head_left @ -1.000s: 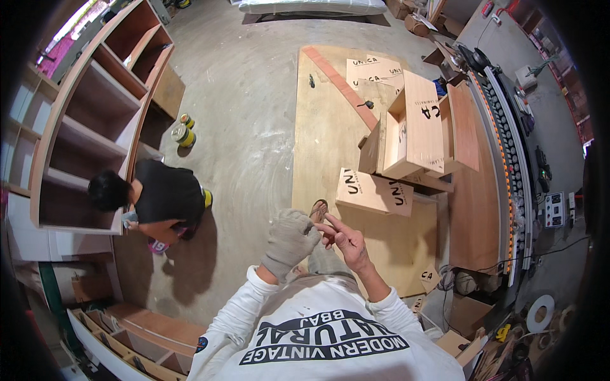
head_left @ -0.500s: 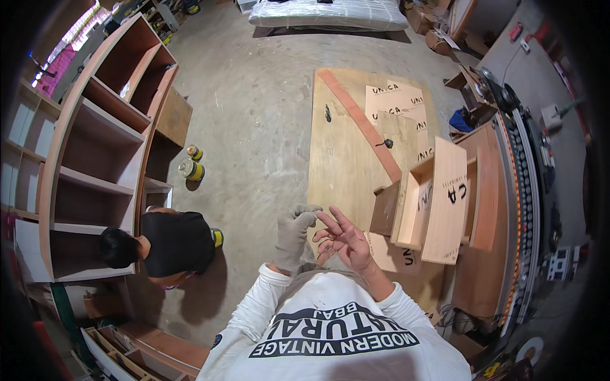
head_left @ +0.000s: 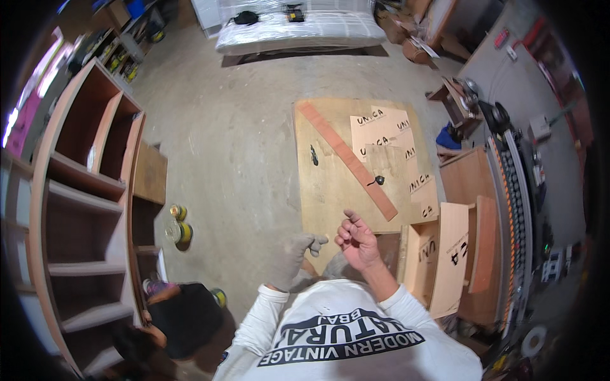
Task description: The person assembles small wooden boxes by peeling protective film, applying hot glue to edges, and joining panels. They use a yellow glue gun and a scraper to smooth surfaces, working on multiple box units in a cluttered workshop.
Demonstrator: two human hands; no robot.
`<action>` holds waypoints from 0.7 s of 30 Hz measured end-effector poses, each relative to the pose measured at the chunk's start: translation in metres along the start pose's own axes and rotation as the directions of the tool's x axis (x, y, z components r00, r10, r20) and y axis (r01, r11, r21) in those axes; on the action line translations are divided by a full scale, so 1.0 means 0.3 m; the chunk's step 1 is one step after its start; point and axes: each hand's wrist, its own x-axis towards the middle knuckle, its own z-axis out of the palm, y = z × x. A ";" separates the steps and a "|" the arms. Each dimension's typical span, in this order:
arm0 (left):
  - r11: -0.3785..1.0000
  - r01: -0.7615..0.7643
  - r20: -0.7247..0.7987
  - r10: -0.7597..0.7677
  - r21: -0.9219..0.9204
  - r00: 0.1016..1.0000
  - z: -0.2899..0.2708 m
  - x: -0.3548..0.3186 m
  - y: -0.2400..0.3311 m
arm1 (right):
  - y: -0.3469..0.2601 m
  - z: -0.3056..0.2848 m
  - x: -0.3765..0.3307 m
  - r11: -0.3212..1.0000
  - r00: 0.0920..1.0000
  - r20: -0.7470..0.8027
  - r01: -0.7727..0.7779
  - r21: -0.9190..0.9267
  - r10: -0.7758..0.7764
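Note:
My left hand (head_left: 293, 257) wears a grey work glove. Its fingers are bent together in a pinch pointing right; anything between them is too small to make out. Close by on the right, with a narrow gap between, is my bare right hand (head_left: 359, 243). Its index finger points up and the others curl toward the thumb, hiding whatever they may hold. Ahead of both lies a plywood sheet (head_left: 321, 197) bearing a long reddish wooden strip (head_left: 346, 159), a slim dark tool (head_left: 314, 155) and a small black object with a tail (head_left: 379, 181).
Printed brown cardboard pieces (head_left: 387, 130) cover the sheet's far right. Wooden drawers (head_left: 422, 251) stand close on my right. At left, a co-worker in a black top (head_left: 184, 320) crouches beside a tall shelf unit (head_left: 82, 235) near two cans (head_left: 178, 232). A plastic-wrapped slab (head_left: 305, 35) lies far ahead.
My hands have drawn apart slightly. My right fingers, spread before, are now curled with the index finger up. The view has shifted, and the co-worker appears lower in it.

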 end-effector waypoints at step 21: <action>0.217 0.704 -0.555 -0.479 0.676 0.680 -1.062 0.975 -0.679 | 0.230 -1.350 1.447 0.338 0.579 -0.764 -0.686 -0.645 -0.282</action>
